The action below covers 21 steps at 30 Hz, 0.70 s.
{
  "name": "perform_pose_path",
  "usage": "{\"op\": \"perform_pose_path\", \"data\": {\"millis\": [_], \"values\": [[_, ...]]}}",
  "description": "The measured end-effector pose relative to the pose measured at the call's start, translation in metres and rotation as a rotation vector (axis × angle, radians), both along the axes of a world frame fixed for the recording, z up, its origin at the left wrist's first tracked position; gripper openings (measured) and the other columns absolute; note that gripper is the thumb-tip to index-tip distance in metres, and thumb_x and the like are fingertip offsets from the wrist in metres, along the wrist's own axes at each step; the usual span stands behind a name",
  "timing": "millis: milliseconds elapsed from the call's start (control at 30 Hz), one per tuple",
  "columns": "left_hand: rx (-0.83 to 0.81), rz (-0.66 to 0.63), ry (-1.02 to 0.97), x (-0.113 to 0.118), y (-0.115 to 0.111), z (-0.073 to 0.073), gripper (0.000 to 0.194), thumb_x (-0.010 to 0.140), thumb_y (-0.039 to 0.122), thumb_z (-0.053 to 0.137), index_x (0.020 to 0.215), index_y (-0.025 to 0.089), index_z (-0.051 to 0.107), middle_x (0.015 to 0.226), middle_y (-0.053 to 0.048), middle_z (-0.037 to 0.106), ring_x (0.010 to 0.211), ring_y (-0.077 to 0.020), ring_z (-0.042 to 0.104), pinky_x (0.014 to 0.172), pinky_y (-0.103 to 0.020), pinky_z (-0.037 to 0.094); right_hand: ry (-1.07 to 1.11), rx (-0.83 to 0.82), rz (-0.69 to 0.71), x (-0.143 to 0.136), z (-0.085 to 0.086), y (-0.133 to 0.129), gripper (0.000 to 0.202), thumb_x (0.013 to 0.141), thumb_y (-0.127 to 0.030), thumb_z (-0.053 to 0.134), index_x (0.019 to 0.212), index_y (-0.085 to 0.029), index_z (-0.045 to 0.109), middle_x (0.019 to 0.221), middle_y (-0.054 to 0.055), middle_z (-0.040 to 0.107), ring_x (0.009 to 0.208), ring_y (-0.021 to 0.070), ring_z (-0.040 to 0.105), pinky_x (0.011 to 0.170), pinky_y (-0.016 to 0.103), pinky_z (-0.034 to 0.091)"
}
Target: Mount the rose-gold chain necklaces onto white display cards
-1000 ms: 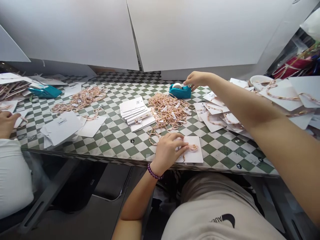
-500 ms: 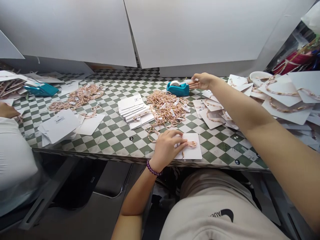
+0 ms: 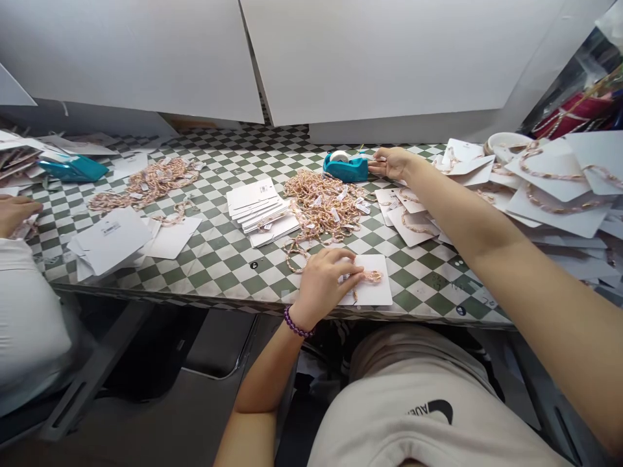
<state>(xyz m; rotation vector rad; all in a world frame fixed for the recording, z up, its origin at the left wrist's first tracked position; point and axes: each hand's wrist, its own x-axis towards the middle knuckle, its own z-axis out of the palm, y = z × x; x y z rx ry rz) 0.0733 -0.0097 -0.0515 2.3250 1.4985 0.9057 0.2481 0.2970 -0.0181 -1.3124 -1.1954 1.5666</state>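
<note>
My left hand (image 3: 327, 282), with a purple beaded bracelet at the wrist, presses a pink and gold beaded strand (image 3: 372, 277) down on a white card (image 3: 380, 295) at the table's near edge. Its fingers cover part of the strand and of the card. Farther back, my right hand (image 3: 393, 163) is stretched out to the teal tape dispenser (image 3: 348, 171). Fingers and thumb come together at the dispenser's cutting end, pinching the tape there; the piece itself hardly shows. Between the hands lies a heap of tagged beaded strands (image 3: 318, 206).
A stack of white cards (image 3: 256, 198) sits left of the heap. Carded strands (image 3: 559, 207) pile up on the right beside a white bowl (image 3: 509, 144). At left are more cards (image 3: 111, 240), strands (image 3: 156, 181), another dispenser (image 3: 73, 168) and a co-worker's hand (image 3: 17, 213).
My right hand stays at the dispenser, its fingers slightly more closed at the cutting end. My left hand keeps its place on the card. The co-worker's hand reaches farther into view.
</note>
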Motion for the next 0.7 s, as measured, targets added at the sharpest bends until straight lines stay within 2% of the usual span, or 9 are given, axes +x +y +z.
{"op": "perform_pose_path", "data": {"millis": [200, 300, 467, 700], "values": [[0.002, -0.001, -0.015, 0.000, 0.001, -0.002, 0.018, 0.092, 0.038, 0.064, 0.089, 0.026, 0.077, 0.109, -0.001, 0.071, 0.104, -0.0227, 0.062, 0.089, -0.039, 0.048, -0.069, -0.056, -0.082, -0.008, 0.003, -0.003, 0.010, 0.092, -0.003, 0.046, 0.094, -0.011, 0.051, 0.086, 0.005, 0.056, 0.084, 0.0116, 0.068, 0.066, 0.016, 0.060], [0.009, 0.002, -0.008, 0.000, 0.001, -0.002, 0.017, 0.091, 0.037, 0.064, 0.091, 0.026, 0.077, 0.108, -0.001, 0.071, 0.104, -0.0234, 0.062, 0.088, -0.040, 0.048, -0.123, -0.055, -0.085, -0.012, 0.005, -0.004, 0.010, 0.091, -0.003, 0.051, 0.098, -0.010, 0.052, 0.087, 0.005, 0.057, 0.084, 0.0123, 0.068, 0.068, 0.019, 0.060], [0.058, -0.013, -0.008, -0.001, 0.002, -0.002, 0.021, 0.092, 0.038, 0.063, 0.088, 0.023, 0.078, 0.105, -0.003, 0.072, 0.100, -0.0223, 0.063, 0.088, -0.039, 0.049, -0.205, -0.047, -0.078, -0.016, 0.002, -0.004, 0.020, 0.091, -0.003, 0.053, 0.111, -0.009, 0.051, 0.095, 0.008, 0.063, 0.084, 0.0138, 0.069, 0.070, 0.028, 0.061], [0.074, -0.020, -0.017, -0.001, 0.002, -0.004, 0.021, 0.092, 0.037, 0.063, 0.090, 0.023, 0.078, 0.105, -0.003, 0.072, 0.099, -0.0219, 0.064, 0.089, -0.039, 0.050, -0.289, -0.022, -0.125, -0.024, 0.003, -0.009, 0.024, 0.092, -0.004, 0.052, 0.115, -0.012, 0.050, 0.105, 0.009, 0.063, 0.081, 0.0119, 0.067, 0.065, 0.026, 0.062]]}}
